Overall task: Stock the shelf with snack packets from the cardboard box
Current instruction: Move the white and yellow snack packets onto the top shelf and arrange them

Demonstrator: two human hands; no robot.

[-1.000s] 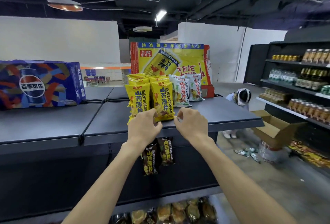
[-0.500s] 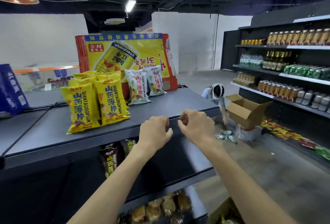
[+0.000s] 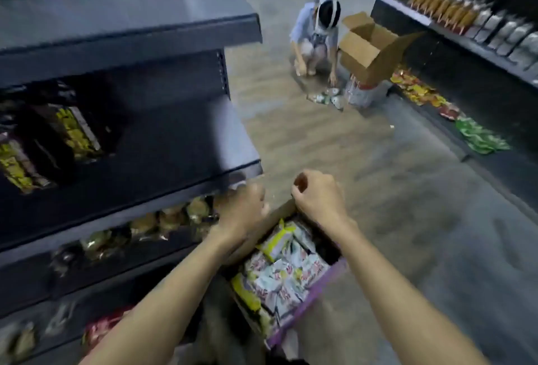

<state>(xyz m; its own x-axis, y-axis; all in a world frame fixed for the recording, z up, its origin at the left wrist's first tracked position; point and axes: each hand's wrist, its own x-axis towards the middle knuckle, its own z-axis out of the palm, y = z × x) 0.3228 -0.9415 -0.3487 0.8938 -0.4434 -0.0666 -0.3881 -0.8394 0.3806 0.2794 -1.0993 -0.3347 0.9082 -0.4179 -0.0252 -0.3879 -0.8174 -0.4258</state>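
Observation:
An open cardboard box (image 3: 313, 299) with a purple edge sits on the floor below me, filled with several white and yellow snack packets (image 3: 283, 273). My left hand (image 3: 243, 211) hovers over the box's far left flap, fingers curled, holding nothing that I can see. My right hand (image 3: 317, 197) is a loose fist above the box's far edge, also empty. The dark shelf unit (image 3: 186, 158) stands at my left, its top board at the upper left and lower boards holding dark and golden packets.
A person (image 3: 317, 35) crouches on the aisle floor ahead beside another open cardboard box (image 3: 368, 47) and loose packets. Stocked shelves (image 3: 465, 23) line the right side, with packets lying along their base. Grey floor lies between.
My view has swung down from the shelf top to the box on the floor. Both hands have come off the yellow packets on the top board and dropped over the box.

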